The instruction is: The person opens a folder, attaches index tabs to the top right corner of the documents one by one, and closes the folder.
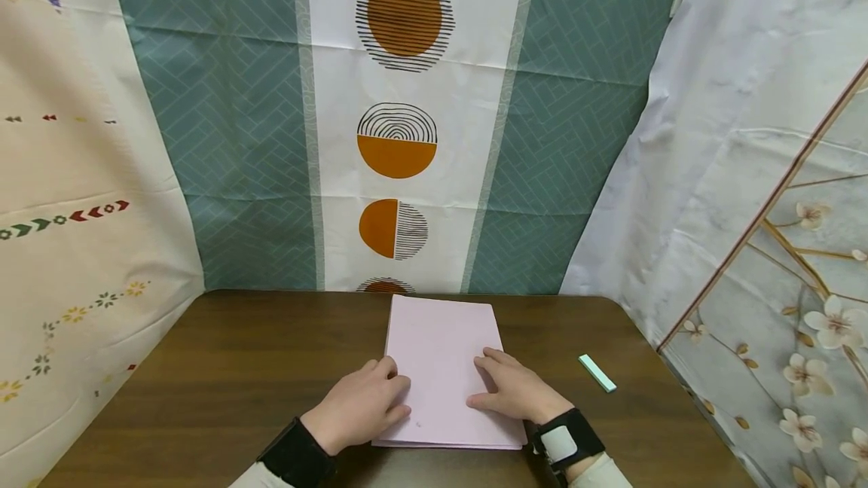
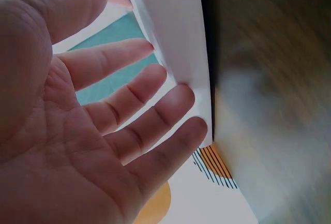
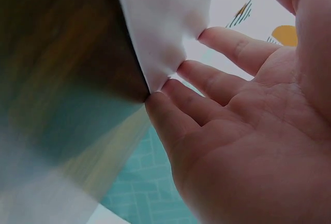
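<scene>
- Two or more layers of pale pink paper (image 1: 437,367), near edges slightly offset; full alignment seemingly left.
- Faint smudge (image 1: 418,425) near bottom.
- Left hand (image 1: 362,407), right hand (image 1: 518,391): fingers loosely spread, tips at opposite sides, gripping nothing.
- Mint-green strip (image 1: 597,373) off right, untouched.
- Paper flat, central on brown wooden table (image 1: 271,345); placement looks done.

The head view's bottom edge crops 2 sleeves (image 1: 600,474); a mark (image 1: 418,424) low on the pink paper (image 1: 437,352) is too small to identify. The right hand (image 3: 248,131) shows its thumb cropped at the right wrist view's upper right; the tabletop (image 3: 51,53) blurs at left.
</scene>
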{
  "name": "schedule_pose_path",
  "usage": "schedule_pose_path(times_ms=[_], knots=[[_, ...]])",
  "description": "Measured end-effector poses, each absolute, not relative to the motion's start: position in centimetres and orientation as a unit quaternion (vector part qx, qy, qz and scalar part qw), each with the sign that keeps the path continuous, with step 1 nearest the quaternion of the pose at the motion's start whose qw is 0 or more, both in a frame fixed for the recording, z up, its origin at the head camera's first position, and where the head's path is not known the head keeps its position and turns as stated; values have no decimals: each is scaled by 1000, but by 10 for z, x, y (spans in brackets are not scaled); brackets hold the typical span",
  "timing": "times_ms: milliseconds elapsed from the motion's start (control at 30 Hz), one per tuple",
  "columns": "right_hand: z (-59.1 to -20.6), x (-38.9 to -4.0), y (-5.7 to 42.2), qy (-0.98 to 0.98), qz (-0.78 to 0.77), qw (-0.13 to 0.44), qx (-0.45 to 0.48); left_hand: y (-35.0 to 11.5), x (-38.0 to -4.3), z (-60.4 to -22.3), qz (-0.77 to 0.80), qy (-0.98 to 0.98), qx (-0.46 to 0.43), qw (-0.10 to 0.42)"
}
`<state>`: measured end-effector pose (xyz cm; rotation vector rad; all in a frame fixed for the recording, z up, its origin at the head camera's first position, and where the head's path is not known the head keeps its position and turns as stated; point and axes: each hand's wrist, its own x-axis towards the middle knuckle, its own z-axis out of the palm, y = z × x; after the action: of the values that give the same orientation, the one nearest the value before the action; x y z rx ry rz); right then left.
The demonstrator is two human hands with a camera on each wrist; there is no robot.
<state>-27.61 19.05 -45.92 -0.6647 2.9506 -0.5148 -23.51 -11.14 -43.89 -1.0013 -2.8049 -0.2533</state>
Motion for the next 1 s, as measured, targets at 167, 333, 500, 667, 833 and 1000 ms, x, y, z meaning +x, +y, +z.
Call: schedule_pose_path(times_ms=[167, 333, 500, 667, 833, 1000], knots=[[-459, -277, 184, 959, -165, 36, -226, -115, -239, -442, -84, -944, -311, 79], [-461, -278, 181, 959, -153, 27, -238, -116, -242, -446, -74, -949, -294, 89], [-460, -278, 175, 956, -159, 29, -245, -116, -243, -448, -66, -950, -291, 94], [-462, -277, 169, 955, -154, 22, -251, -117, -243, -448, -64, -952, -285, 89], [-466, -278, 165, 959, -143, 23, -243, -117, -244, -448, -61, -955, -279, 85], [-467, -278, 164, 960, -136, 23, -243, -117, -244, -450, -50, -955, -280, 84]])
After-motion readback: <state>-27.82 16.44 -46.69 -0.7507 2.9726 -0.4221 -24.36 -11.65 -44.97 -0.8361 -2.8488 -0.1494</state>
